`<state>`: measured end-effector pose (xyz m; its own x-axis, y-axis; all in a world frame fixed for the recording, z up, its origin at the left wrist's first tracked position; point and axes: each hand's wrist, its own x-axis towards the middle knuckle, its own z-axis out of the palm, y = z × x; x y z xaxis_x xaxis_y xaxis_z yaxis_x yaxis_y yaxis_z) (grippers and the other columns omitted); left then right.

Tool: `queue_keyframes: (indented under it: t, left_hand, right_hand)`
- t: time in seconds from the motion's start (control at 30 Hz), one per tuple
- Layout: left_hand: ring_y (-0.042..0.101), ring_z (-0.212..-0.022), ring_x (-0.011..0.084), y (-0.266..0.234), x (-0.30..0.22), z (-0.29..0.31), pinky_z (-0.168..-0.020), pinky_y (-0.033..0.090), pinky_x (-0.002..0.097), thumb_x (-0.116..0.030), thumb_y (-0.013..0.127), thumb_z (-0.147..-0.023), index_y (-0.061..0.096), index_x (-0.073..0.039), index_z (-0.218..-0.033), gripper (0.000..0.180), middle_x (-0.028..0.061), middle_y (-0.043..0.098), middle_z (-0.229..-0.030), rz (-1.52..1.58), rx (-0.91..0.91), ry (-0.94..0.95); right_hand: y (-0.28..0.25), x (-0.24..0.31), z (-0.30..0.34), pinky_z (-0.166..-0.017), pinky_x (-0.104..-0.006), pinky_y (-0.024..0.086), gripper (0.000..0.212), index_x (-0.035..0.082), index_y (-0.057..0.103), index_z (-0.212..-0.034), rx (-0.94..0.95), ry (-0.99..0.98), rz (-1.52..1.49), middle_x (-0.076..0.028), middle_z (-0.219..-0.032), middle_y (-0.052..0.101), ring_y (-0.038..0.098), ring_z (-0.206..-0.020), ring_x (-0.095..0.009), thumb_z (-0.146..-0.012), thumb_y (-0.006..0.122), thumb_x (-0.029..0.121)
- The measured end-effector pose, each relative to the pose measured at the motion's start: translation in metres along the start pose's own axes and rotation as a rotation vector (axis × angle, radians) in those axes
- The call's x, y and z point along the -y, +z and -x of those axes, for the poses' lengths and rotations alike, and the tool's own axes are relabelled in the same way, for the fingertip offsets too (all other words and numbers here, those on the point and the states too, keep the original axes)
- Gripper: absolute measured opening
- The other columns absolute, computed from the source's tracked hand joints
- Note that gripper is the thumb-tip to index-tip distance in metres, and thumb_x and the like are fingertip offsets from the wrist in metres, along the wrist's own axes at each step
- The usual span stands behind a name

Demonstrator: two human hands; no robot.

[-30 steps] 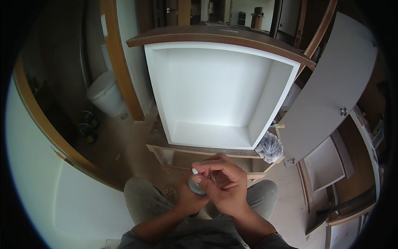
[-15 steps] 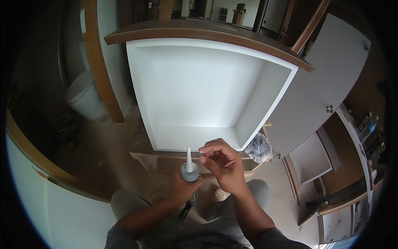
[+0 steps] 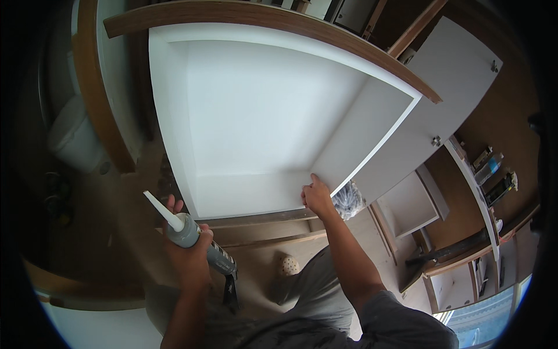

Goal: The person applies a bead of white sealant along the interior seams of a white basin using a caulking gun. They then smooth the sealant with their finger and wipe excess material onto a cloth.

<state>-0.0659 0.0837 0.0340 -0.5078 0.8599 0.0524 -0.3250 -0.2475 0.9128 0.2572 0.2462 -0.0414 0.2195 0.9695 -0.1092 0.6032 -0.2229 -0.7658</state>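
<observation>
My left hand (image 3: 190, 251) is wrapped round the front of a grey caulking gun (image 3: 220, 259). Its long white nozzle (image 3: 161, 209) slants up to the left, apart from the cabinet. Inside the white open-fronted cabinet (image 3: 250, 198), my right hand (image 3: 318, 198) reaches to the lower right inner corner. The index finger is stretched out with its tip at the corner seam, while the other fingers curl under. I see nothing held in this hand, though the inside of the curled fingers is hidden.
A brown wooden top (image 3: 261, 14) overhangs the cabinet. Beside its lower right corner sits a clear plastic bag (image 3: 347, 200). A grey door panel (image 3: 430, 104) leans at the right, near shelving with bottles (image 3: 488, 168). A toilet (image 3: 75, 136) stands at the left.
My right hand has gone from beside the nozzle into the cabinet's lower right corner. My left hand has swung the caulking gun left, tilting it. The view has shifted and turned.
</observation>
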Motion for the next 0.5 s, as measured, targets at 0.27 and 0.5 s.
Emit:
queue_keyframes:
  t: [0.27, 0.5]
  left_hand:
    - [0.064, -0.088, 0.0125, -0.01, 0.006, -0.003, -0.083, 0.056, 0.0307, 0.008, 0.068, -0.072, 0.043, -0.004, -0.157, 0.09, 0.0104, 0.052, -0.152, -0.121, 0.091, -0.089]
    - [0.064, -0.088, 0.0121, -0.009, 0.015, -0.007, -0.081, 0.056, 0.0303, 0.008, 0.067, -0.07, 0.043, -0.003, -0.157, 0.09, 0.0101, 0.053, -0.15, -0.059, 0.064, -0.046]
  right_hand:
    - [0.009, -0.005, -0.04, -0.1, -0.0572, 0.05, 0.036, -0.01, 0.066, -0.113, -0.002, -0.173, 0.451, -0.036, -0.105, 0.071, 0.066, -0.106, -0.054, -0.092, 0.053, 0.017]
    - [0.002, 0.044, -0.048, -0.088, -0.0494, 0.059, 0.029, -0.003, 0.077, -0.08, 0.329, -0.362, 1.05, -0.028, -0.096, 0.075, 0.074, -0.093, -0.043, -0.088, 0.054, 0.011]
